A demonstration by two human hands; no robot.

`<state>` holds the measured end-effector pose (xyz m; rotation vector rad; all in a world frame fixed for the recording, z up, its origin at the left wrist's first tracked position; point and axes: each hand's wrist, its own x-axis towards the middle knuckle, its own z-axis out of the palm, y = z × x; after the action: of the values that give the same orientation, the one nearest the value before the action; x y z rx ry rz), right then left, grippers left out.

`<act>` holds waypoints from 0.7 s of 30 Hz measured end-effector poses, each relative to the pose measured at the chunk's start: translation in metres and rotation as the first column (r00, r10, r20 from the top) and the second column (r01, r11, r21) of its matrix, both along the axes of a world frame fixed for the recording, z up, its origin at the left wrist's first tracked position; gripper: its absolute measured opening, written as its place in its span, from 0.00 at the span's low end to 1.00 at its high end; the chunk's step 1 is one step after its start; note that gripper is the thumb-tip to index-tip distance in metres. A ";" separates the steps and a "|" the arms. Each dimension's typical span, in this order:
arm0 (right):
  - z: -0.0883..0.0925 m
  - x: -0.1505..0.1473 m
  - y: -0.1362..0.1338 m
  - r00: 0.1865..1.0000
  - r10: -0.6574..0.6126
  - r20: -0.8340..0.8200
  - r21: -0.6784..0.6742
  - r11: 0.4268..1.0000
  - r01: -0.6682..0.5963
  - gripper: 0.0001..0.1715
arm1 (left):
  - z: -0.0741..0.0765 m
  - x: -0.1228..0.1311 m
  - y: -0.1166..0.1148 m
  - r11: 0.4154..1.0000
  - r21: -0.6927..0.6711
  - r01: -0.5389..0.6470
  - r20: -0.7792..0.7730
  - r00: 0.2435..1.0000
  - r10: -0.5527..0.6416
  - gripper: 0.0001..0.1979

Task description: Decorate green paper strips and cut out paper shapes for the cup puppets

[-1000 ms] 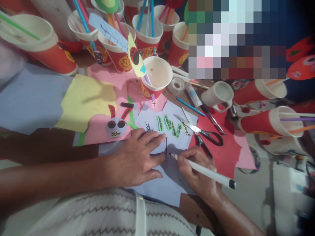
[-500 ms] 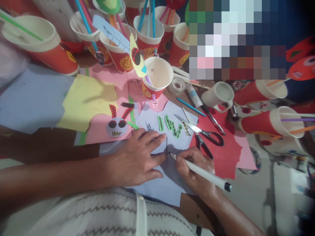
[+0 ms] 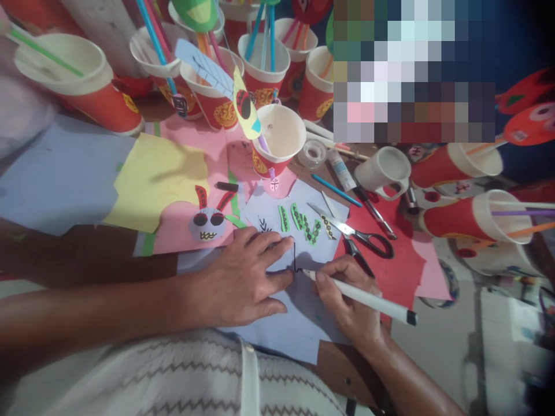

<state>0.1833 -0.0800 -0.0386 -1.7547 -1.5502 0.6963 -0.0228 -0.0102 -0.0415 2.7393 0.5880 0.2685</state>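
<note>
My left hand [image 3: 247,277] lies flat with fingers spread on a sheet of blue paper [image 3: 277,338]. In my right hand [image 3: 351,294] is a white marker pen [image 3: 373,299], its tip touching the paper beside a short black line. Just above my fingers lie small green paper strips [image 3: 306,225] with black patterns. Black-handled scissors [image 3: 353,231] rest open to their right. A paper face [image 3: 208,224] with red ears and dark eyes is on pink paper, left of my left hand.
Red paper cups [image 3: 277,136] holding straws and paper figures stand along the back. A white mug [image 3: 384,167], a tape roll [image 3: 313,153], a glue tube [image 3: 341,169] and a blue pen [image 3: 337,190] are at right. Yellow paper [image 3: 160,173] and red paper [image 3: 399,260] flank the work.
The marker tip has moved slightly right, leaving a small curved black stroke at the foot of the line. My right hand shifted right with it; my left hand stayed put.
</note>
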 end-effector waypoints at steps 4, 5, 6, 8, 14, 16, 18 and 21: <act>-0.001 -0.003 0.000 1.000 0.025 0.001 0.015 1.000 -0.025 0.10 | -0.001 0.000 0.000 1.000 -0.002 -0.002 -0.003 1.000 0.002 0.18; -0.001 -0.003 0.000 1.000 0.031 0.004 0.016 0.999 -0.031 0.10 | 0.000 -0.001 0.000 1.000 0.000 -0.001 -0.002 1.000 0.001 0.18; -0.001 -0.003 0.001 0.999 0.034 0.007 0.017 0.999 -0.034 0.10 | 0.000 0.000 0.000 1.000 0.001 0.001 -0.002 1.000 -0.001 0.17; -0.001 -0.004 0.001 0.999 0.038 0.003 0.012 0.999 -0.038 0.09 | 0.000 0.000 0.000 1.000 0.002 0.002 -0.003 1.000 -0.002 0.17; 0.000 -0.004 0.002 0.999 0.050 -0.012 -0.022 0.998 -0.050 0.09 | -0.004 0.000 -0.001 1.000 0.009 0.004 0.025 1.000 -0.004 0.17; 0.001 -0.004 0.003 0.998 0.063 0.000 -0.024 0.998 -0.063 0.09 | -0.004 0.000 -0.001 1.000 0.009 0.003 0.027 1.000 -0.003 0.17; 0.001 -0.004 0.004 0.997 0.080 0.012 -0.027 0.996 -0.079 0.09 | -0.004 0.000 -0.001 1.000 0.010 0.003 0.024 1.000 -0.003 0.17; 0.001 -0.004 0.004 0.995 0.095 0.019 -0.023 0.995 -0.094 0.10 | -0.004 0.000 -0.001 1.000 0.012 0.002 0.026 1.000 -0.002 0.17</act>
<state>0.1790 -0.0760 -0.0372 -1.7182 -1.6541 0.7461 -0.0232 -0.0111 -0.0458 2.7439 0.5783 0.3071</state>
